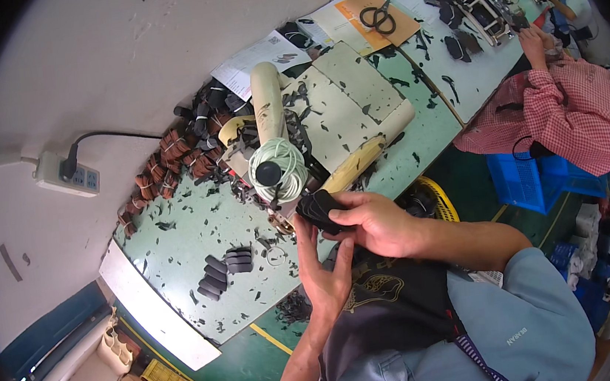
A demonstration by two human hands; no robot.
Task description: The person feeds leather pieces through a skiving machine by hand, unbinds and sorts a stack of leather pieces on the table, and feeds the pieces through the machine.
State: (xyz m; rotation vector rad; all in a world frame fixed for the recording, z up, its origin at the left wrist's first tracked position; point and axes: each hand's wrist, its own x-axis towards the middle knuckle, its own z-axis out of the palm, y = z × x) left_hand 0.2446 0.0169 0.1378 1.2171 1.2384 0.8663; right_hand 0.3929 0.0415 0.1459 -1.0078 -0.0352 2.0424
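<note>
Just in front of the sewing machine [273, 171], both hands hold a small stack of black, padded-looking pieces [320, 211]. My right hand [379, 220] grips the stack from the right, thumb on top. From the lower left, my left hand [323, 281] supports it, fingers along its left side and thumb raised underneath; the fingertips are partly hidden. The machine's needle area is mostly covered by a coil of pale cord [287, 164] on its head. Left of my hands, several dark curved pieces [214, 278] and a small stacked group [239, 260] lie on the pale green table [176, 241].
Brown and black bundles [174, 148] are heaped along the wall. Black scraps litter the table. Black scissors [377, 18] rest on an orange folder [350, 15]. A yellow basket [441, 202] stands beside the table at right. A co-worker in a checked garment [564, 111] sits at another machine [482, 4].
</note>
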